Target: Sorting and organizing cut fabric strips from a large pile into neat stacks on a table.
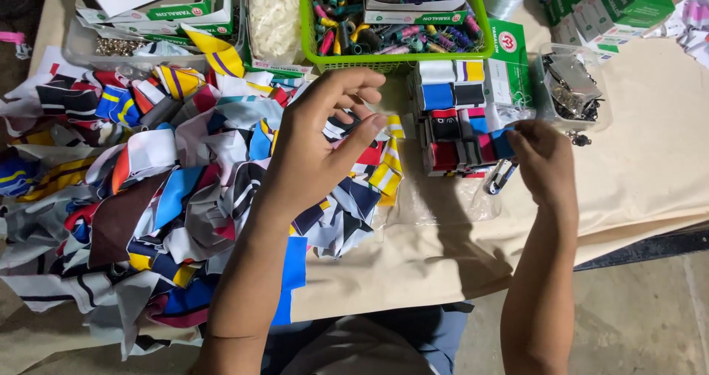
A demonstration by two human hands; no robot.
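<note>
Right hand (545,161): fingers pinching a folded blue strip (504,143) beside the stacked folded strips (452,117); best laid square, edges aligned. Left hand (319,142): fingers loosely curled, empty, above fabric scraps (162,190).

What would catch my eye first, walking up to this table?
The big heap of colourful fabric scraps on the left, with the left hand raised over it. Behind sits a green basket of thread spools, and the right hand touches neat stacked fabric pieces.
</note>
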